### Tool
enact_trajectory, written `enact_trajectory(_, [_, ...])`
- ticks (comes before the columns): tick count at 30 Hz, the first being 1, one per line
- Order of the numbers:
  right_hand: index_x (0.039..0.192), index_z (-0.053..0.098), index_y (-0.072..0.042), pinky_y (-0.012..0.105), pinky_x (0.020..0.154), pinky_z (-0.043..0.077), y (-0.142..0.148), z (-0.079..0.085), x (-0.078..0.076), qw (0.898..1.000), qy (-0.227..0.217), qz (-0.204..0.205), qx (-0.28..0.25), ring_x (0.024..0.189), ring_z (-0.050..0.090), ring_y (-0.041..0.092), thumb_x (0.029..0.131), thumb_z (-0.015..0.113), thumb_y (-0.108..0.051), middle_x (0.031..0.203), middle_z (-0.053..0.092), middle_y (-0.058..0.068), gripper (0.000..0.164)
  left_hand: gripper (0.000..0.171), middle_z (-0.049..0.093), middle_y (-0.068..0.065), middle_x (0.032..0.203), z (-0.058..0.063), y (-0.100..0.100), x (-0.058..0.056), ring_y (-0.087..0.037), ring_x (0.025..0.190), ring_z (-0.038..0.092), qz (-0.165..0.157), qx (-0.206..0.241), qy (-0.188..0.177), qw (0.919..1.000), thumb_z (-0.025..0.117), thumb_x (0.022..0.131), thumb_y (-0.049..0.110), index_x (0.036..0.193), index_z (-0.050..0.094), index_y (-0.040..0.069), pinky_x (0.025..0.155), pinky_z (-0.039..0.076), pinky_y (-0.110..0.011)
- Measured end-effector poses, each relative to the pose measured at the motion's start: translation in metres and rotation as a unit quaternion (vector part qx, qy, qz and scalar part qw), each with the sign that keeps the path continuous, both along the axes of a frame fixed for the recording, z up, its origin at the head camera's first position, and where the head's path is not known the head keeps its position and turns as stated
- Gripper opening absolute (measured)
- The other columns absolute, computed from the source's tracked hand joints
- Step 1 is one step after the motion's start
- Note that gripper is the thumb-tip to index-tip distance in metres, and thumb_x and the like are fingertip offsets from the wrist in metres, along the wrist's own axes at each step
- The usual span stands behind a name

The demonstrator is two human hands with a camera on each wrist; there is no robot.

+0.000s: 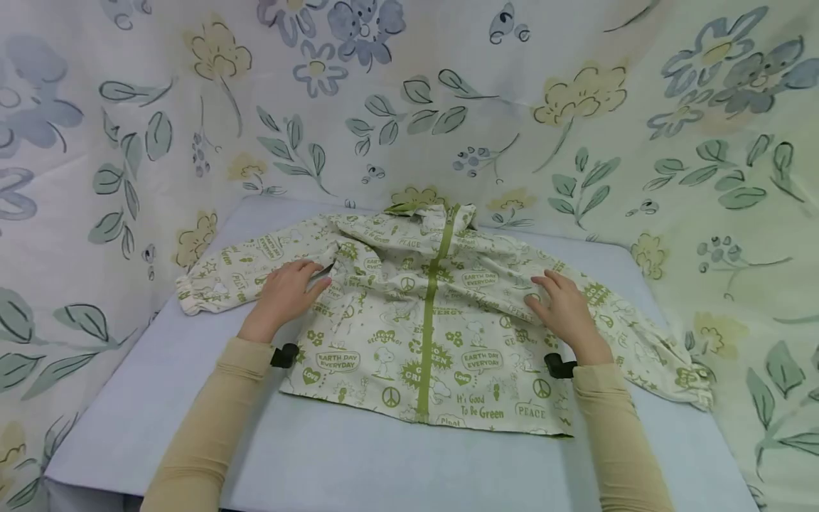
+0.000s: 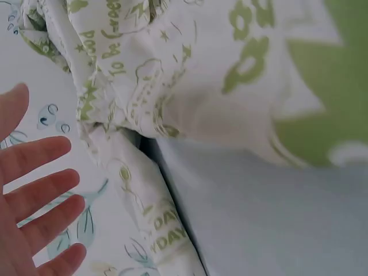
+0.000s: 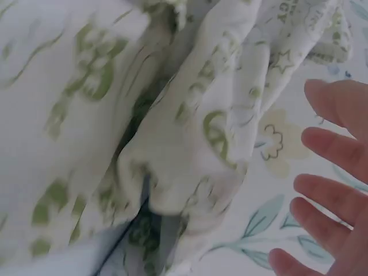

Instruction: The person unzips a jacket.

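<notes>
A white zip-up jacket (image 1: 384, 355) with green lettering and cartoon prints lies front side up, its collar at the far side. Its green zipper (image 1: 427, 341) runs down the middle, done up. My left hand (image 1: 284, 295) is over the jacket's left edge near the armpit, fingers spread and holding nothing. Over the other side, close to the right sleeve (image 1: 630, 334), is my right hand (image 1: 566, 309), also with spread fingers and nothing in them. Both wrist views show loose, separated fingers beside the cloth. The left sleeve (image 1: 224, 274) stretches out sideways, while the right one slants toward the near corner.
The jacket rests on a table with a pale blue-white cover (image 1: 358, 455). Behind and at both sides hangs a floral curtain (image 1: 409, 107) that meets the table's far edge. Small black camera mounts (image 1: 561, 365) stick out from both wrists.
</notes>
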State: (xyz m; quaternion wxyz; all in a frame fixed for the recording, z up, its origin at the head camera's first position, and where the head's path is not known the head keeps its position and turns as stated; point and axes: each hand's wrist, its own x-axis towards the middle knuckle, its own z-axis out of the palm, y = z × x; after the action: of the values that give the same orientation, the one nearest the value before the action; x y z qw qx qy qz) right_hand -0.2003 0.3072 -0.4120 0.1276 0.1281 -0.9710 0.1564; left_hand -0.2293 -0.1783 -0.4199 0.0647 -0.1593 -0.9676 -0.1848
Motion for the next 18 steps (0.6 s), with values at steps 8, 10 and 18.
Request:
enact_trajectory(8, [0.110,0.057,-0.004,0.052,0.089,0.028,-0.035,0.007,-0.019,0.996,-0.004,-0.002,-0.088,0.111,0.036,0.036,0.086,0.054,-0.028,0.120,0.045,0.018,0.033,0.031,0.048,-0.013,0.114,0.001,0.031,-0.021,-0.031,0.104,0.043,-0.037,0.050,0.068,0.9957,0.051,0.088,0.029,0.108,0.058,0.007,0.082,0.035,-0.047])
enact_trajectory(10, [0.111,0.056,-0.006,0.050,0.087,0.032,-0.045,0.009,-0.023,0.994,-0.026,0.001,-0.104,0.110,0.039,0.034,0.087,0.052,-0.030,0.118,0.048,0.016,0.034,0.029,0.047,-0.012,0.114,0.001,0.040,-0.028,-0.030,0.105,0.042,-0.045,0.066,0.066,0.9946,0.052,0.087,0.027,0.108,0.057,0.007,0.084,0.035,-0.046])
enact_trajectory(18, [0.113,0.055,-0.011,0.043,0.084,0.038,-0.081,0.018,-0.039,0.989,-0.074,0.025,-0.124,0.106,0.045,0.026,0.088,0.049,-0.032,0.116,0.050,0.008,0.033,0.035,0.047,-0.011,0.117,0.014,0.082,-0.055,-0.026,0.110,0.039,-0.075,0.092,0.074,0.9902,0.052,0.087,0.024,0.117,0.050,0.006,0.092,0.029,-0.040])
